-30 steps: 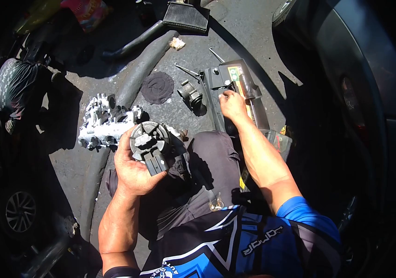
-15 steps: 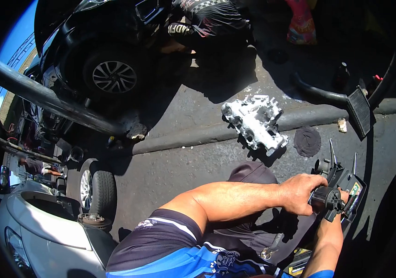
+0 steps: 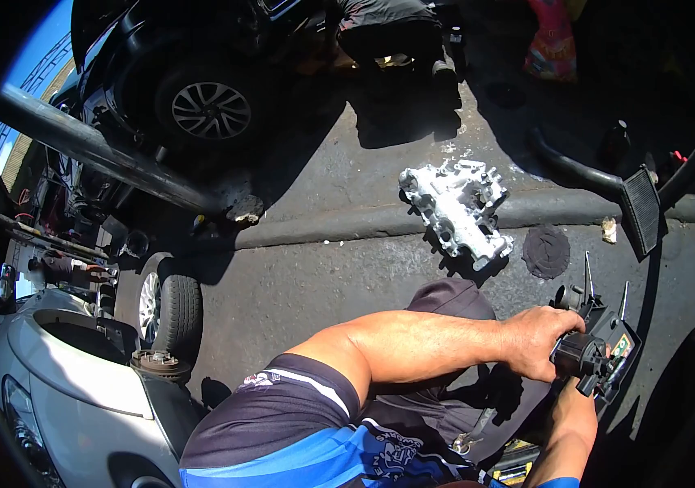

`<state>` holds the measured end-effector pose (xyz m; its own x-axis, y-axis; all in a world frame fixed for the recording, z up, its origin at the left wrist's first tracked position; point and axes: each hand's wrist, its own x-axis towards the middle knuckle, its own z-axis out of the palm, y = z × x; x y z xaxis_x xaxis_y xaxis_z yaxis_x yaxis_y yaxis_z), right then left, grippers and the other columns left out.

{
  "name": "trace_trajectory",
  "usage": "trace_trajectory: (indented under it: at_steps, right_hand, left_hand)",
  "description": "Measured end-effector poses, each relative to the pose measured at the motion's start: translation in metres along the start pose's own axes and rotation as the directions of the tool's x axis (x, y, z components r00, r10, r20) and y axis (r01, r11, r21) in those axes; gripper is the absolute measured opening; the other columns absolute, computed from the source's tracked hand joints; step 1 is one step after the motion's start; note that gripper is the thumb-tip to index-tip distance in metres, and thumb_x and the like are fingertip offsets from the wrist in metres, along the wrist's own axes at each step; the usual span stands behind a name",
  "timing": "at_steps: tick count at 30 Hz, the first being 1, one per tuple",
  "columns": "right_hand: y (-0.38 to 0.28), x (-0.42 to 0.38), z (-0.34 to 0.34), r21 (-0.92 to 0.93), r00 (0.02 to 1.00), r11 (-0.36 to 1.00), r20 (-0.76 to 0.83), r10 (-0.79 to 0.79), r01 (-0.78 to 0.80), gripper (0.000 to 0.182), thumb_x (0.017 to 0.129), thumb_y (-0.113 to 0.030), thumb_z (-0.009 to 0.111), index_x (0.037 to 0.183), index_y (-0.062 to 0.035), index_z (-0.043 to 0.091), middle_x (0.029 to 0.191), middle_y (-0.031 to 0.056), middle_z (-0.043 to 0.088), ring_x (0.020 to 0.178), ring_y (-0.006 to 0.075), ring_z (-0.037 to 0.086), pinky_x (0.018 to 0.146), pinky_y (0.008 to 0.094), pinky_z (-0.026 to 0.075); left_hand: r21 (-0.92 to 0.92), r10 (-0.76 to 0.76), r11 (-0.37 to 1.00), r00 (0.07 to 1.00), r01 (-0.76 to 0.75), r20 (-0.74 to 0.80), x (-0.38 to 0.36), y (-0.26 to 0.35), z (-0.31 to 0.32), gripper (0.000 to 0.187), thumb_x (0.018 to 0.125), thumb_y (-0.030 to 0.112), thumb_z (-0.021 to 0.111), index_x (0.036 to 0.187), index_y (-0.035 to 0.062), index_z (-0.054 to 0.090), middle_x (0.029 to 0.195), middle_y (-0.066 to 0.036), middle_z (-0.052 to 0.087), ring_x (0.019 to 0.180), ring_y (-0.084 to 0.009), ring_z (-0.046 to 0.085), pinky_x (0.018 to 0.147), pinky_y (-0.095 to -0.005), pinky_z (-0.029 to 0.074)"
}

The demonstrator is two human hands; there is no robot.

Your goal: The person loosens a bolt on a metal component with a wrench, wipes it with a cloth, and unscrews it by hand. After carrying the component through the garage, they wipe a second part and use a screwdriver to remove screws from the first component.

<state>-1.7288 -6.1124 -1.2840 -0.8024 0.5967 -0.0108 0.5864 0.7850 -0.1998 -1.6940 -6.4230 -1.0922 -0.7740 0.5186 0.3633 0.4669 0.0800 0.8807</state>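
My left hand (image 3: 541, 342) is closed around the round black housing of a black plastic car part (image 3: 582, 355), gripping it from the left and above. Beneath and behind that part is my right hand (image 3: 574, 398), its fingers mostly hidden; it appears to support the part from below. Two thin light rods (image 3: 589, 275) stick up from the part's far side, and a coloured label shows on its right. Beyond my left forearm, a bright cast-metal engine piece (image 3: 455, 210) lies on the floor. A dark round flat thing (image 3: 546, 251) lies to its right.
A raised ridge (image 3: 347, 233) crosses the dark floor. A finned radiator-like unit (image 3: 642, 210) with a black hose stands at right. At left are a thick pipe (image 3: 111, 159), a loose wheel (image 3: 172, 305) and a white car (image 3: 71, 390). A co-worker (image 3: 388, 24) crouches by a dark vehicle.
My view has shifted slightly, so the floor objects sit a little further right. Both hands keep their hold on the black part. The co-worker at the back has changed posture.
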Motion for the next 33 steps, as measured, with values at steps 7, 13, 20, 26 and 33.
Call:
trace_trajectory:
  at_steps: [7, 13, 20, 26, 33]
  right_hand:
    - [0.006, 0.0, 0.0, -0.001, 1.0, 1.0, -0.008, -0.007, 0.007, 0.037, 0.09, -0.031, 0.062, 0.109, 0.0, 0.067, 0.105, 0.0265, 0.066, 0.104, 0.0412, 0.064, 0.092, 0.0493, 0.051]
    - [0.015, -0.001, 0.001, -0.009, 0.999, 1.0, -0.014, -0.03, 0.03, 0.036, 0.09, -0.031, 0.062, 0.108, -0.0003, 0.068, 0.104, 0.0262, 0.066, 0.103, 0.041, 0.064, 0.091, 0.0493, 0.051]
    - [0.021, 0.002, 0.0, -0.006, 0.998, 0.999, -0.035, -0.054, 0.053, 0.035, 0.089, -0.03, 0.063, 0.106, -0.0006, 0.068, 0.102, 0.0258, 0.066, 0.102, 0.0407, 0.064, 0.091, 0.0493, 0.051]
    - [0.043, -0.007, -0.008, -0.014, 0.997, 0.999, -0.069, -0.03, 0.03, 0.034, 0.088, -0.029, 0.063, 0.105, -0.0009, 0.068, 0.1, 0.0254, 0.066, 0.1, 0.0405, 0.064, 0.09, 0.0493, 0.051]
    - [0.021, 0.039, 0.005, -0.193, 0.947, 0.951, -0.167, -0.275, 0.242, 0.033, 0.087, -0.029, 0.064, 0.103, -0.0012, 0.069, 0.098, 0.0251, 0.066, 0.099, 0.0403, 0.064, 0.089, 0.0493, 0.051]
  left_hand:
    - [0.007, 0.009, 1.0, 1.0, -0.009, -0.014, 0.001, 0.002, 0.002, 0.065, 0.06, 0.015, 0.078, 0.119, 0.0012, 0.055, 0.103, -0.02, 0.067, 0.1, -0.04, 0.066, 0.085, -0.0446, 0.054]
    - [-0.006, 0.013, 1.0, 0.999, -0.012, 0.038, 0.005, 0.006, 0.006, 0.062, 0.061, 0.016, 0.078, 0.117, 0.0002, 0.056, 0.1, -0.019, 0.067, 0.097, -0.0395, 0.067, 0.085, -0.0446, 0.054]
    - [0.001, 0.004, 1.0, 0.999, -0.004, 0.05, 0.005, 0.004, 0.01, 0.061, 0.063, 0.02, 0.079, 0.116, -0.0003, 0.056, 0.1, -0.019, 0.067, 0.097, -0.039, 0.067, 0.085, -0.0446, 0.054]
    - [-0.025, 0.028, 0.999, 0.997, -0.026, 0.067, -0.003, 0.01, 0.009, 0.062, 0.062, 0.02, 0.079, 0.116, -0.0002, 0.057, 0.1, -0.02, 0.067, 0.097, -0.0393, 0.067, 0.084, -0.0447, 0.054]
    - [0.026, -0.047, 0.999, 0.997, 0.045, 0.055, 0.009, -0.008, -0.013, 0.066, 0.061, 0.017, 0.08, 0.12, -0.0014, 0.057, 0.103, -0.02, 0.069, 0.095, -0.0346, 0.07, 0.084, -0.0396, 0.055]
